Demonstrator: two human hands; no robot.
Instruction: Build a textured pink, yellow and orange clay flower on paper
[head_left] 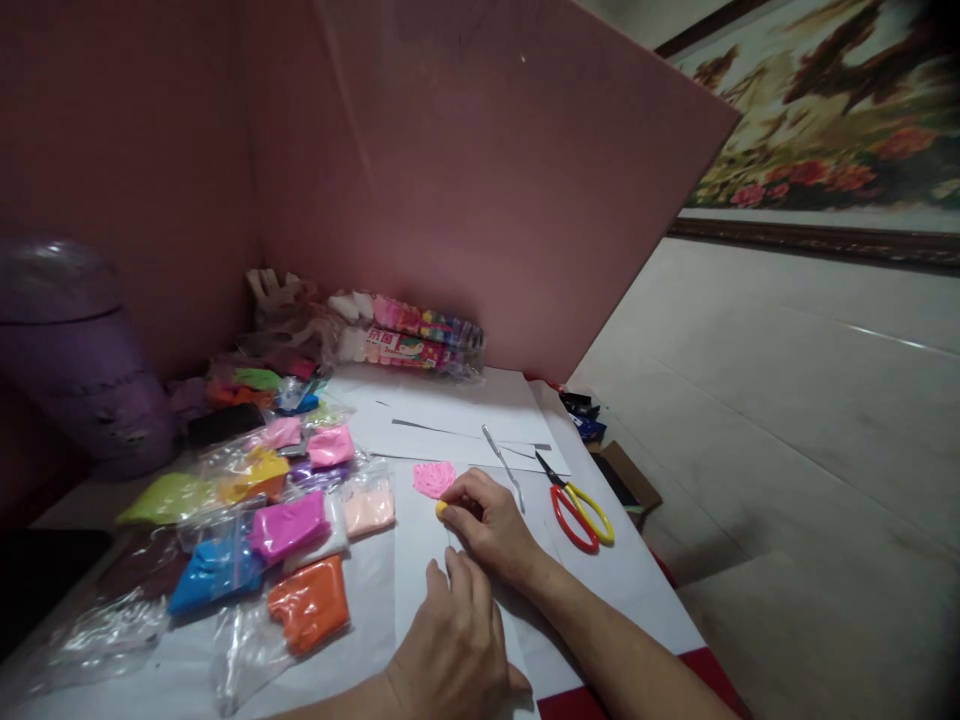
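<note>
Between the thumb and fingers of my right hand is a small lump of yellow clay, just below a flattened pink clay shape. That pink piece has a textured surface and lies on a white sheet of paper. My left hand rests on the paper nearer to me, fingers extended and a little apart, with nothing seen in it. Right of my right hand lie a thin metal modelling tool and scissors with red and yellow handles.
Bags of coloured clay, including orange, blue and magenta, cover the table's left side. A purple bottle stands behind them. Packaged clay lies against the pink panel. Dark paper strips lie on white sheets.
</note>
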